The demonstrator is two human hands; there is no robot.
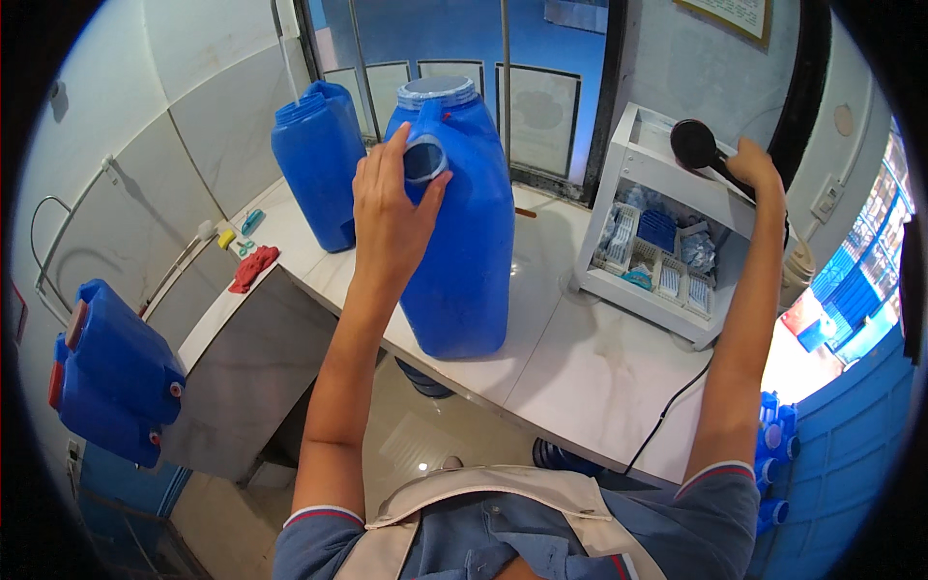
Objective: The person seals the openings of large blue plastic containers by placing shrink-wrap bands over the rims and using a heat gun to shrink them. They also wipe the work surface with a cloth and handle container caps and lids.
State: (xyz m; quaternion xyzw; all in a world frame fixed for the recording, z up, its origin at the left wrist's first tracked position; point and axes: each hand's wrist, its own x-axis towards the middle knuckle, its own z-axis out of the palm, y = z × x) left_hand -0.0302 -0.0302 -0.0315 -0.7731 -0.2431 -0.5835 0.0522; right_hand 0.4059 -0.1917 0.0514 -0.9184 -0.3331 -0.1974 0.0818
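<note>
Pretty clearly a small shop, maybe the water-refill kind, though that part can't be told for sure. 2 big blue jugs (459, 251) are parked on a tiled counter (590, 338), more blue containers (121, 372) can be seen at the left, and a bunch of blue bottles (769, 474) is stacked near the bright opening (785, 372). Small stuff (659, 232) is sorted into baskets (646, 255) inside a white shelf unit (598, 217).

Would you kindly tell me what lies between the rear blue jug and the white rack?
The head view shows the near jug, left hand at its spout, and a small brown strip.
</note>
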